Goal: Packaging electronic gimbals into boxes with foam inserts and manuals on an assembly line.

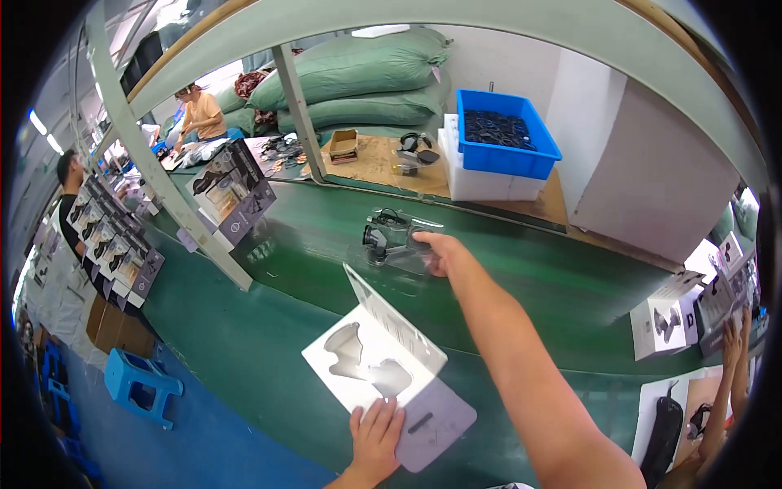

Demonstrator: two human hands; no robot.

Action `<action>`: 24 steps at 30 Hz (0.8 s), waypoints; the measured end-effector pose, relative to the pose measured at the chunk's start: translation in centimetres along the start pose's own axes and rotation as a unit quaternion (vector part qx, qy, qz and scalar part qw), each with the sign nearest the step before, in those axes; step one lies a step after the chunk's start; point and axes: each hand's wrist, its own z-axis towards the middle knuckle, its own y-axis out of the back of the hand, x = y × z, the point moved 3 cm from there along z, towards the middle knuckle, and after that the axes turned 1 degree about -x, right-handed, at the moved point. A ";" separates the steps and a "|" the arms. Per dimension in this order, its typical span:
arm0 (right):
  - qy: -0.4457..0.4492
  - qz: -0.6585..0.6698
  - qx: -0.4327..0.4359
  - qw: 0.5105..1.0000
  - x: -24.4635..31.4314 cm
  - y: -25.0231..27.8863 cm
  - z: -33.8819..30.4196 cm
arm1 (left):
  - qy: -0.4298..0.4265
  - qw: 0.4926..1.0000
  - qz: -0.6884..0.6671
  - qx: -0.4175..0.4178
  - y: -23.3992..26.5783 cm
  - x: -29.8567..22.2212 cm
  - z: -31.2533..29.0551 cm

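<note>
Head view: at lower centre, the left hand (377, 438) rests, fingers extended, on the white box (369, 352), probably steadying it; at centre, the right hand (437, 252) pinches the clear plastic tray (401, 255) by its right side, seemingly keeping the black device (375, 244) seated.

The right hand (437, 251) covers one end of the clear plastic tray (399, 262), where glare blurs the rim; the black part (375, 243) inside is perhaps a lamp or fan, hard to tell. Print on the white box's raised flap (397, 314) is too small to read. The left hand's (376, 432) forearm leaves by the picture's lower edge. Beyond the counter's far edge, black things in the blue bin (509, 159) tangle past telling. Toward the counter's right end, the dark rim cuts off a co-worker's arms (715, 420).
</note>
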 end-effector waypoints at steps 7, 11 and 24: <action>0.041 0.049 -0.007 0.998 -1.1 19.5 -7.6 | -0.014 0.997 -0.004 -0.072 -6.2 2.0 12.0; 0.064 0.100 0.014 0.993 -3.2 31.1 -11.9 | -0.028 0.993 -0.041 -0.110 -9.9 0.0 20.5; 0.138 0.152 -0.023 0.979 -6.6 31.2 -14.2 | -0.044 0.995 -0.028 -0.087 -14.9 -8.5 24.3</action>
